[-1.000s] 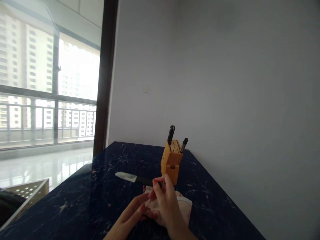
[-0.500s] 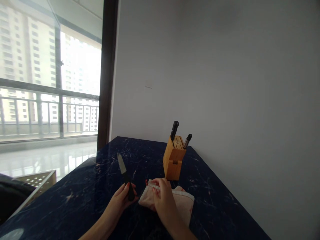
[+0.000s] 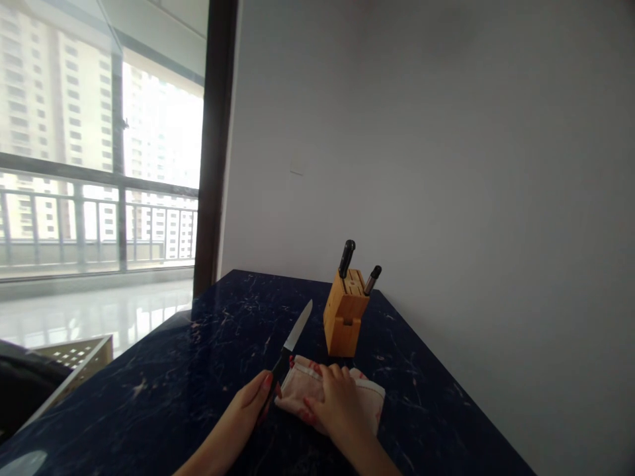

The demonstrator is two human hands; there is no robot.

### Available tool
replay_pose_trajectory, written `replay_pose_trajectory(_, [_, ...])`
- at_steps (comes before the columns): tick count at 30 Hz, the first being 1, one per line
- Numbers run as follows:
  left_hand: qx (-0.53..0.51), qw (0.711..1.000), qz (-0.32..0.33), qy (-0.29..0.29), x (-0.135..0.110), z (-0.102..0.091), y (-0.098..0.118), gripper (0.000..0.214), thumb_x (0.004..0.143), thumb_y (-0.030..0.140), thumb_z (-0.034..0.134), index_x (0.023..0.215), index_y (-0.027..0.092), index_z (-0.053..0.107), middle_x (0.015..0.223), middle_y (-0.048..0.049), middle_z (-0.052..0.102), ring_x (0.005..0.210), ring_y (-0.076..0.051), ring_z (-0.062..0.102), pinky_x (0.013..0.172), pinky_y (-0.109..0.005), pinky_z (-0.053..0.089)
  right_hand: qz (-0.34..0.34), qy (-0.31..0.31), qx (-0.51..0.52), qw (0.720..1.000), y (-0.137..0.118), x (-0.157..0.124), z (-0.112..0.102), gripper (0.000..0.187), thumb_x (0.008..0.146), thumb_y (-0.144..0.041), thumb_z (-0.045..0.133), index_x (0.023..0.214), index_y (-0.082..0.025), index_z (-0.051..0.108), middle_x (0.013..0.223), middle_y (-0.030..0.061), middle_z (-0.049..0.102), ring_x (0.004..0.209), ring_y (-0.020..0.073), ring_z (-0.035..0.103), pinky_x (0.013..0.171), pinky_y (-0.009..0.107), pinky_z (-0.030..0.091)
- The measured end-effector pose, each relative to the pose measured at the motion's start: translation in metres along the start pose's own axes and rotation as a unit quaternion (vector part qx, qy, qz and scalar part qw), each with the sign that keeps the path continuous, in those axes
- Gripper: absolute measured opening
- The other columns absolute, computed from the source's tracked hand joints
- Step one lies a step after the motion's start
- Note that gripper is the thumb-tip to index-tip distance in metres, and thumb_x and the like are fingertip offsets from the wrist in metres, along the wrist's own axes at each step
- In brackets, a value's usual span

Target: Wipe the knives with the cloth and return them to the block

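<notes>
My left hand is wrapped round the black handle of a kitchen knife. The knife's bare blade slants up and to the right, toward the wooden knife block. On the dark table lies a folded pale cloth with red marks. My right hand rests over the middle of this cloth, thumb to the left and fingers bent onto the fabric. Part of the cloth is hidden under that hand. The knife handle is close to the cloth's left edge.
Two black-handled knives, a larger one and a slimmer one, stand in the block. The dark marbled table runs along a grey wall. A perforated light panel is at the lower left, near a large window.
My left hand has turned the knife, so its tip has swung from upper left to upper right. My right hand has let go of the pinched cloth edge and settled lower over the cloth.
</notes>
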State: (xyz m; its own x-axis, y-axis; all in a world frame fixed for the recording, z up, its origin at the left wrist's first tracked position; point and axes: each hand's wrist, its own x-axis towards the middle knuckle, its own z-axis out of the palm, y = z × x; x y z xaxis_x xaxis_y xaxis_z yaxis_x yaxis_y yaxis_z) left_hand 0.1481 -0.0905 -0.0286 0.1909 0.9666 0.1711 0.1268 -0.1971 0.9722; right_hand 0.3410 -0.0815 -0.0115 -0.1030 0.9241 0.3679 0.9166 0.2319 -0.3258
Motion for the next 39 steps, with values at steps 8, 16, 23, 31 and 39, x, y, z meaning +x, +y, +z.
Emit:
replay_pose_trajectory(8, [-0.005, 0.999, -0.017, -0.026, 0.003, 0.002, -0.007, 0.052, 0.078, 0.063, 0.035, 0.076, 0.015, 0.055, 0.050, 0.0072, 0.035, 0.046, -0.008, 0.029, 0.043, -0.019, 0.021, 0.033, 0.041, 0.015, 0.999, -0.001, -0.008, -0.017, 0.012, 0.068, -0.017, 0.055, 0.075, -0.023, 0.063, 0.087, 0.0042, 0.057, 0.088, 0.0208, 0.050, 0.078, 0.029, 0.034])
replay_pose_trajectory(16, [-0.013, 0.999, -0.042, -0.001, 0.001, 0.001, 0.001, 0.056, 0.072, 0.068, 0.039, 0.074, 0.015, 0.055, 0.048, 0.0079, 0.034, 0.044, -0.008, 0.028, 0.042, -0.019, 0.019, 0.028, 0.033, 0.102, 0.994, -0.010, -0.018, -0.044, 0.026, 0.079, -0.018, 0.042, 0.090, -0.030, 0.063, 0.083, -0.0001, 0.066, 0.080, 0.0195, 0.058, 0.072, 0.030, 0.036])
replay_pose_trajectory(23, [0.011, 0.999, -0.043, -0.021, 0.000, 0.001, 0.008, 0.056, 0.072, 0.068, 0.038, 0.071, 0.016, 0.056, 0.046, 0.0080, 0.032, 0.044, -0.009, 0.026, 0.042, -0.020, 0.019, -0.017, 0.079, 0.313, 0.946, -0.005, -0.020, -0.028, 0.021, 0.086, -0.024, 0.031, 0.091, -0.022, 0.051, 0.083, 0.0024, 0.063, 0.076, 0.0170, 0.059, 0.069, 0.027, 0.042])
replay_pose_trajectory(31, [0.088, 0.996, 0.001, -0.003, -0.003, -0.001, 0.019, 0.048, 0.082, 0.055, 0.035, 0.070, 0.015, 0.060, 0.049, 0.0058, 0.038, 0.047, -0.010, 0.033, 0.045, -0.020, 0.024, 0.003, 0.064, 0.370, 0.927, -0.007, -0.021, -0.024, 0.014, 0.078, -0.020, 0.046, 0.091, -0.021, 0.051, 0.087, 0.0020, 0.062, 0.082, 0.0170, 0.058, 0.075, 0.027, 0.043])
replay_pose_trajectory(39, [0.166, 0.982, 0.033, -0.086, -0.007, 0.008, 0.017, 0.043, 0.084, 0.050, 0.037, 0.066, 0.017, 0.058, 0.062, 0.0007, 0.058, 0.059, -0.014, 0.049, 0.058, -0.020, 0.036, -0.007, 0.067, 0.327, 0.943, -0.015, -0.023, -0.026, 0.009, 0.072, -0.016, 0.052, 0.078, -0.021, 0.056, 0.079, 0.0012, 0.064, 0.076, 0.0186, 0.060, 0.070, 0.028, 0.044])
